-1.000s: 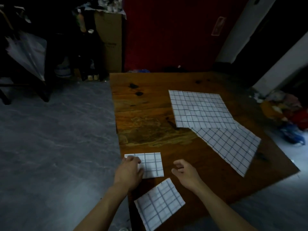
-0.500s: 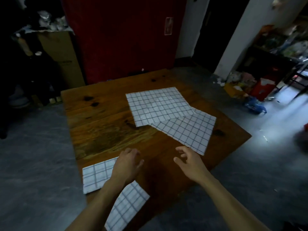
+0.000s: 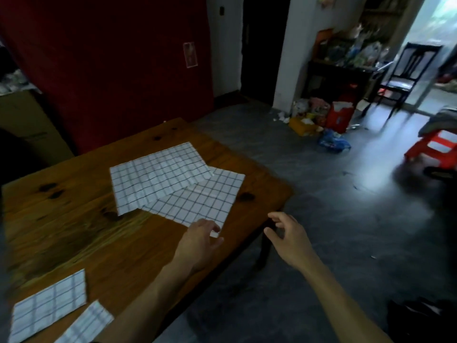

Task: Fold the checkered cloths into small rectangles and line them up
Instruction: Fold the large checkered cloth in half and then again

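Note:
Two unfolded checkered cloths lie overlapping on the wooden table: the upper cloth partly covers the lower cloth. My left hand reaches over the near corner of the lower cloth, fingers relaxed, touching or just above it. My right hand hovers off the table's right edge, fingers loosely spread, holding nothing. Two folded checkered rectangles lie at the near left: one folded cloth and a second folded cloth partly cut off by the frame.
The table's right edge drops to a grey floor. A red wall stands behind. Clutter, a red bag, a dark chair and a red stool sit at the far right.
The view has swung right. Both hands left the folded cloths and moved toward the unfolded pair; the left hand now reaches the lower cloth's near corner.

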Motion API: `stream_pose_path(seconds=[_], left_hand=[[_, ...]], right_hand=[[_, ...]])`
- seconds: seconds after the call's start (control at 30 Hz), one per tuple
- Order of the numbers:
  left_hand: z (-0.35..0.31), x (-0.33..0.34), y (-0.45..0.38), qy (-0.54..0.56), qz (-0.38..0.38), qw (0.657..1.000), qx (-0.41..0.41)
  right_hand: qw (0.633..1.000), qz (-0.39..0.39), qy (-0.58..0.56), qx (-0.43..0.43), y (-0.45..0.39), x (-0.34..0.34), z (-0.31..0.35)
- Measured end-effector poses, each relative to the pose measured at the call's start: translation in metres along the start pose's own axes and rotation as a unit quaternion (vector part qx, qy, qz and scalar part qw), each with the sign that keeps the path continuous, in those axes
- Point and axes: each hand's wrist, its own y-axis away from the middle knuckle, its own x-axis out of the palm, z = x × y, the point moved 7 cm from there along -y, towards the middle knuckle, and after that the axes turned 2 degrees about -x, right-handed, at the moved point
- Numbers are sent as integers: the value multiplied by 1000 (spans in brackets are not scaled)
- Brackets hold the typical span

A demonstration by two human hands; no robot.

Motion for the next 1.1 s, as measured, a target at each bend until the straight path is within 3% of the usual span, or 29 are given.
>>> stream_pose_path(seconds=[0.27, 0.57, 0.87, 1.1], left_hand=[[-46, 23, -71, 6, 6, 999, 35], [-24, 36, -182, 93, -40, 995, 16], [35, 50, -250, 118, -47, 990, -62], [76, 49, -268, 94, -60, 982, -155]], right_hand=[[999, -53, 0, 7, -34, -59, -45], [997, -17, 72, 2, -149, -71, -63], [988, 61, 141, 3, -259, -39, -64], [970, 175, 164, -31, -327, 11, -59]])
